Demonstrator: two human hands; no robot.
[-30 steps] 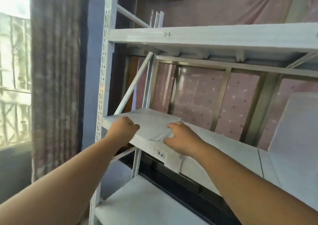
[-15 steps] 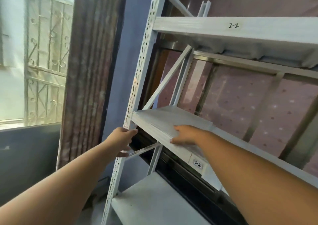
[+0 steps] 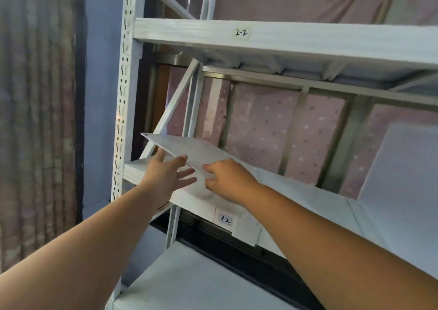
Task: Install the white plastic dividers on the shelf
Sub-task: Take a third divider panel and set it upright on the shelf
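Note:
A white plastic divider (image 3: pixel 189 149) is tilted, its left corner raised above the shelf marked 3-2 (image 3: pixel 137 175). My right hand (image 3: pixel 225 179) pinches the divider's near edge. My left hand (image 3: pixel 169 175) reaches under the raised sheet with its fingers spread, fingertips touching its underside. Another white divider (image 3: pixel 403 167) leans upright at the right end of the same shelf. More white sheets lie flat along the shelf board.
The white metal rack has a perforated upright (image 3: pixel 123 96), a shelf marked 2-2 (image 3: pixel 284 37) above and a lower shelf (image 3: pixel 201 283) below. A diagonal brace (image 3: pixel 173 110) crosses the left end. A curtain (image 3: pixel 38 120) hangs at the left.
The divider lay flat on the shelf; now its left side is lifted. My left hand has moved from the upright to under the sheet. My right hand has gripped the near edge.

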